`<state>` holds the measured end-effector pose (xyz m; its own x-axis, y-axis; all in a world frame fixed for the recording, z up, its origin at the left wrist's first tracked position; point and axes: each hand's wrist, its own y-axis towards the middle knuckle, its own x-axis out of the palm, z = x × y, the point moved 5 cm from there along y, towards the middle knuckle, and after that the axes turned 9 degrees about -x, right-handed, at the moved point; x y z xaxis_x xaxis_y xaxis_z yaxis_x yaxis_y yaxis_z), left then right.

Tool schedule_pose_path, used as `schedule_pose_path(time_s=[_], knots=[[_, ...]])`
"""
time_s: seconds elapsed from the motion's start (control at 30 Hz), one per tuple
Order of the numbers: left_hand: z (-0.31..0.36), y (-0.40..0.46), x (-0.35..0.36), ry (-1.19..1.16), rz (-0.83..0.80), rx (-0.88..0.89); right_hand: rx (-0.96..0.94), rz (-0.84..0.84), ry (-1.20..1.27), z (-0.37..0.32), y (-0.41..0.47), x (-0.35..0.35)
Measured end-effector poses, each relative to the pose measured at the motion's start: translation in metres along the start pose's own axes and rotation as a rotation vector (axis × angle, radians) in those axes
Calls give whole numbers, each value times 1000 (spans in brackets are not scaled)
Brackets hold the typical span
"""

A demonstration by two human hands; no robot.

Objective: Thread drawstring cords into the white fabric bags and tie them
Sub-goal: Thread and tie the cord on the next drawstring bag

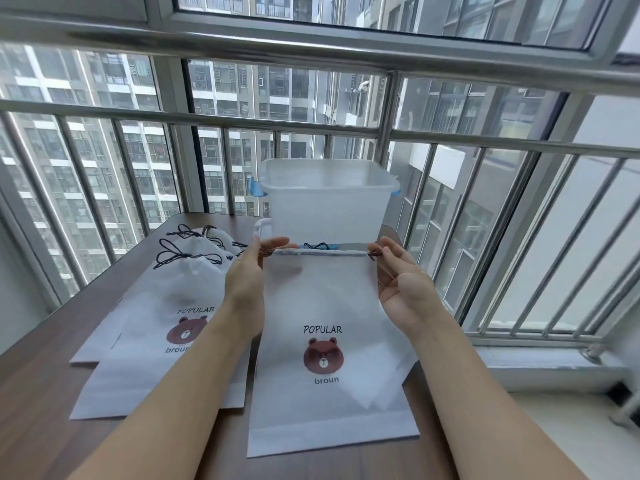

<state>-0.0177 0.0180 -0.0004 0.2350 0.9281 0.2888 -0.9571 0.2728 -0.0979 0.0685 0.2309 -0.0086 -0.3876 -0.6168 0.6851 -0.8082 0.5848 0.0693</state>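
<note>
Bag [332, 341] lies on table [41, 393], top hem far end, running L–R between hands. L hand [247, 275] & R hand [398, 275] each pinch cord [374, 253] ends at hem corners. Done bags [166, 306] left; tub [327, 199] behind.

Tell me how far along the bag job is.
Done: a pile of bags on the left, cords tied in bows. In hand: the left hand and right hand pinch cord ends at the front bag. Left: its tying; more bags can't be told.
</note>
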Motion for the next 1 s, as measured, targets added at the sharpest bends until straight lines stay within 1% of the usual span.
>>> schedule_pose_path(time_s=[0.23, 0.3, 0.37, 0.43, 0.5, 0.57, 0.63, 0.73, 0.8, 0.87, 0.93, 1.0], knots=[[2, -1, -1, 6, 95, 47, -14, 64, 82, -3, 1, -1], [0, 2, -2, -28, 98, 55, 5, 81, 109, -2, 3, -4], [-1, 3, 0, -71, 65, 46, 23, 103, 144, 1, 5, -7], [-1, 4, 1, -172, -9, 35, 30, 126, 213, -1, 6, -9], [5, 4, 0, -330, -77, 48, 35, 147, 318, -6, 7, -12], [15, 4, -7, -465, -74, 79, 26, 184, 417, -11, 10, -19], [27, 3, -17, -534, -43, 107, 7, 237, 449, -18, 14, -29], [40, 4, -41, -513, 41, 165, -87, 317, 282, -37, 17, -47], [43, 7, -54, -499, 68, 181, -133, 375, 184, -47, 18, -58], [43, 9, -60, -477, 102, 184, -172, 390, 113, -52, 17, -60], [44, 7, -58, -438, 119, 202, -215, 337, 41, -51, 15, -51], [43, 3, -47, -365, 71, 219, -258, 186, -52, -49, 10, -33]])
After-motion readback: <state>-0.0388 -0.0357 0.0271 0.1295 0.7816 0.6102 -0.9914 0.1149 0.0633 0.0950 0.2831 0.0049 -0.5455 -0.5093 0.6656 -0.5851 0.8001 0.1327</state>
